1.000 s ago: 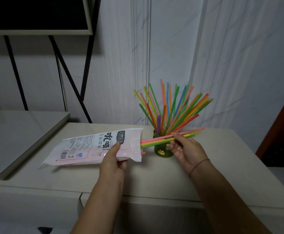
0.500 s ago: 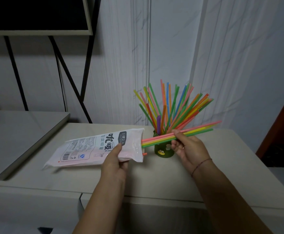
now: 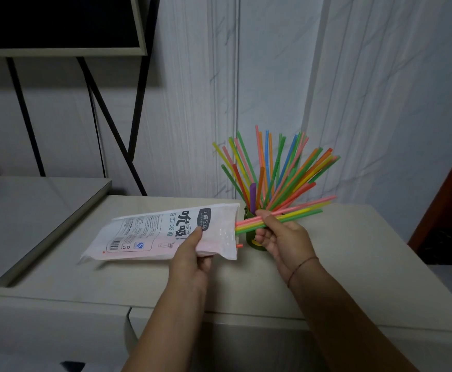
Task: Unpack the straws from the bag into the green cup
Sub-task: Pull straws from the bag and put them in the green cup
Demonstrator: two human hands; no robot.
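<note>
A white printed straw bag [image 3: 149,234] lies nearly flat above the counter, its open end facing right. My left hand [image 3: 192,253] grips the bag near that opening. My right hand [image 3: 276,234] pinches a small bundle of pink, yellow and green straws [image 3: 300,212] that stick out to the right, their left ends level with the bag's mouth. Behind my right hand stands the green cup [image 3: 251,241], mostly hidden, with many coloured straws [image 3: 276,167] fanned out of it. One orange straw tip [image 3: 239,246] pokes from the bag's lower corner.
The beige counter [image 3: 340,264] runs to an edge at the right. A grey flat slab [image 3: 31,216] lies on the left. Black stand legs [image 3: 101,108] and a dark framed screen [image 3: 58,22] rise behind. White wall panels stand close behind the cup.
My right hand has drawn the straw bundle further right, out of the bag, and lifted it slightly. The bag and my left hand have barely moved.
</note>
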